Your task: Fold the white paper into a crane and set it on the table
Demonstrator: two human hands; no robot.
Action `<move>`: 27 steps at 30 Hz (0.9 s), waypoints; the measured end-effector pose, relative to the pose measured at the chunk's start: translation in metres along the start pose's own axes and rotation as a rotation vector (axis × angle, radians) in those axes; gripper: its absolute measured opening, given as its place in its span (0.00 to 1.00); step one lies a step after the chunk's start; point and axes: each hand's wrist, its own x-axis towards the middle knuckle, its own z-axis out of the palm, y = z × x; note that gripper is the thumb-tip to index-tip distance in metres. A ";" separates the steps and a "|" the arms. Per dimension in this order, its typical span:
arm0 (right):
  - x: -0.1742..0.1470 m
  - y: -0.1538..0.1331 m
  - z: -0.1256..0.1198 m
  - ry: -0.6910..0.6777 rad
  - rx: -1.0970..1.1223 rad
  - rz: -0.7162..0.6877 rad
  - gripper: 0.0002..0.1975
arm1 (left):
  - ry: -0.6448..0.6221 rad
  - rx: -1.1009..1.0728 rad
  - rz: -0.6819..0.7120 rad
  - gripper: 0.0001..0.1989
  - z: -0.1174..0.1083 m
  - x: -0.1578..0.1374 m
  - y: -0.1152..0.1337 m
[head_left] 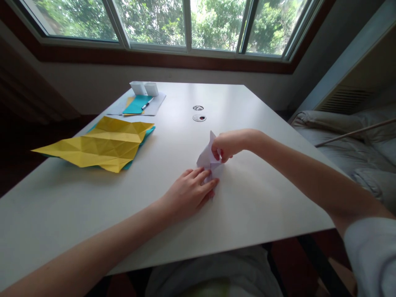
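A piece of folded white paper (pixel 204 157) lies on the white table in front of me, one pointed corner sticking up at its far end. My right hand (pixel 227 145) pinches the upper part of the paper between thumb and fingers. Closer to me, my left hand (pixel 194 187) rests flat over the paper's lower part, fingers stretched out and holding it against the tabletop. Both hands hide much of the paper, so its full folded shape cannot be made out.
Creased yellow paper (pixel 107 144) lies over teal paper (pixel 151 131) on the left. Farther back are a teal sheet (pixel 136 105), a pen (pixel 147 104), and white box-like objects (pixel 151 89). Two round fittings (pixel 199 118) sit in the tabletop (pixel 262 194).
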 end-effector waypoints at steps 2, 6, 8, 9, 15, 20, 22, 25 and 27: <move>0.000 -0.001 0.000 -0.014 -0.015 0.009 0.14 | 0.003 0.003 0.000 0.16 0.000 0.000 0.000; -0.001 -0.004 -0.002 0.024 -0.096 0.025 0.14 | 0.011 0.018 0.003 0.16 0.001 0.000 0.001; -0.002 -0.006 -0.003 0.041 -0.140 0.032 0.15 | 0.019 0.023 0.005 0.16 0.001 0.000 0.001; -0.002 -0.008 -0.003 0.040 -0.157 0.035 0.15 | 0.020 0.024 0.003 0.16 0.001 0.000 0.001; -0.004 -0.012 -0.004 -0.008 -0.142 0.065 0.15 | -0.009 0.006 -0.006 0.17 0.001 0.000 0.002; 0.007 0.001 -0.003 0.064 -0.069 -0.021 0.18 | -0.009 0.000 -0.009 0.17 0.000 0.000 0.002; 0.011 0.005 -0.004 0.087 -0.090 -0.030 0.19 | -0.007 -0.004 -0.009 0.16 0.000 0.000 0.002; 0.015 0.007 -0.008 0.109 -0.152 -0.007 0.21 | 0.000 -0.007 -0.001 0.16 0.000 0.000 0.001; 0.015 0.006 -0.012 0.121 -0.179 0.002 0.20 | 0.005 -0.005 -0.001 0.16 0.001 0.000 0.000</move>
